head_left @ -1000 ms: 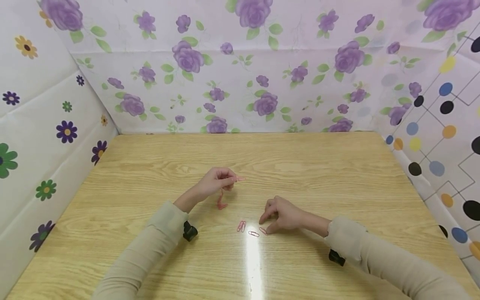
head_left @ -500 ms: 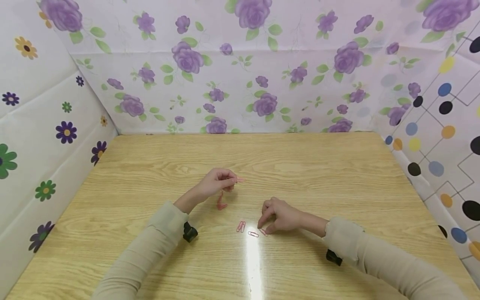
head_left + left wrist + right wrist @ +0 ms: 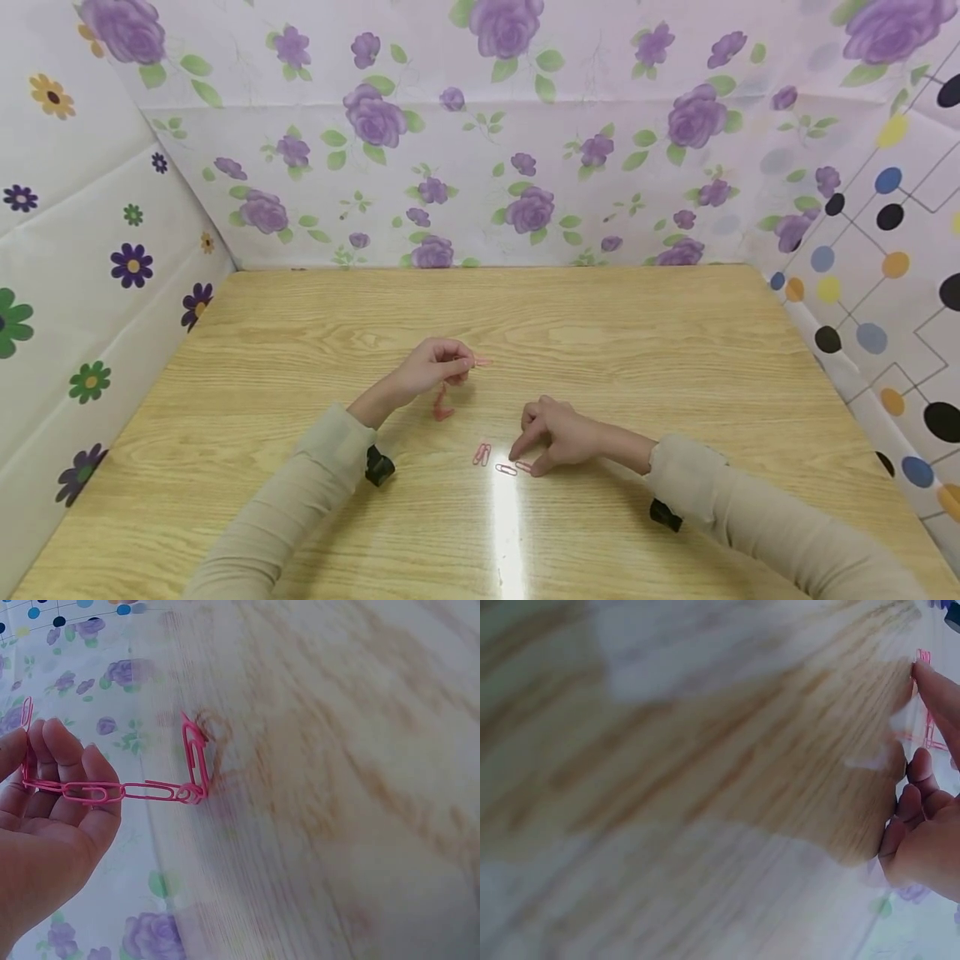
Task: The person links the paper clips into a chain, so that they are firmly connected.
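Left grip (image 3: 429, 367) pinches a pink wire-paperclip chain (image 3: 122, 793), seemingly to expose its tip; right grip (image 3: 562, 435), apart, straddles a pink paperclip (image 3: 523, 467).

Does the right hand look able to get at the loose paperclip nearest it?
Likely yes: the right hand has its thumb right at that paperclip, and no other object blocks the way.

Lower centre of the head view, loose pink oval paper clips (image 3: 506, 470) lie on the wood-grain table (image 3: 637, 350), between a linked pink paper-clip chain (image 3: 442, 412), to their upper left, and the right hand (image 3: 564, 433).
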A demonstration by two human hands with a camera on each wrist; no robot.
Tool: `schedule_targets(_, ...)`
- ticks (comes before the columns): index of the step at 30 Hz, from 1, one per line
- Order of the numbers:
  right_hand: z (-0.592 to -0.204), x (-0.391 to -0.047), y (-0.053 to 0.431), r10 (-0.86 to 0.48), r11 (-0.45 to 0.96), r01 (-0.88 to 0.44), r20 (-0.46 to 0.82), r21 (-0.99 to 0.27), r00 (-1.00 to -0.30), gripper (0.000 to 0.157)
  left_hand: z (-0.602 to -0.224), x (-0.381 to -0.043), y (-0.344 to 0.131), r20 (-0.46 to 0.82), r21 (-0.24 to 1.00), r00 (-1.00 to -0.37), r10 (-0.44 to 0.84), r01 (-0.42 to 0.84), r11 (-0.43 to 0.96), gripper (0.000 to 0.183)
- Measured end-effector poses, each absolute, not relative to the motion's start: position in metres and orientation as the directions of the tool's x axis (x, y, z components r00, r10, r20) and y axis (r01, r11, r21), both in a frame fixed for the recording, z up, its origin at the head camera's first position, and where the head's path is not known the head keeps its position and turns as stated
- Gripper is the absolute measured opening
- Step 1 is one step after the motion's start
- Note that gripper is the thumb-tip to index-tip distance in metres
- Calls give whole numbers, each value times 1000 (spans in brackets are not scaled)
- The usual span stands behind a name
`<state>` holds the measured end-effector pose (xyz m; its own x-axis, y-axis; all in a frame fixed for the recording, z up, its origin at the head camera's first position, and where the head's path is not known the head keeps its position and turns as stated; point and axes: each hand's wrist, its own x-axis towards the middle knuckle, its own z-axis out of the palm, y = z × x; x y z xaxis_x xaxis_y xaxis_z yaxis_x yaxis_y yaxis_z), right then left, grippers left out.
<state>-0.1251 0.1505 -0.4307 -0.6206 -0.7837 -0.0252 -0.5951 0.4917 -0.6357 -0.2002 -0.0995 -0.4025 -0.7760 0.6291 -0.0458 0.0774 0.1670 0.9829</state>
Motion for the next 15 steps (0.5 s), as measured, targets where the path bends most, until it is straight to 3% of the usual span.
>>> schedule_targets(10, -428, -124, 148, -784, 506, -585, -56, -634, -618, 20, -402, -199, -101, -32, 980, -776, 630, 100, 173, 20)
schedule_targets(15, -426, -129, 148, -792, 450, -536, -43, -714, -608, 15, -402, -198, -100, -29, 980, -779, 626, 102, 172, 18)
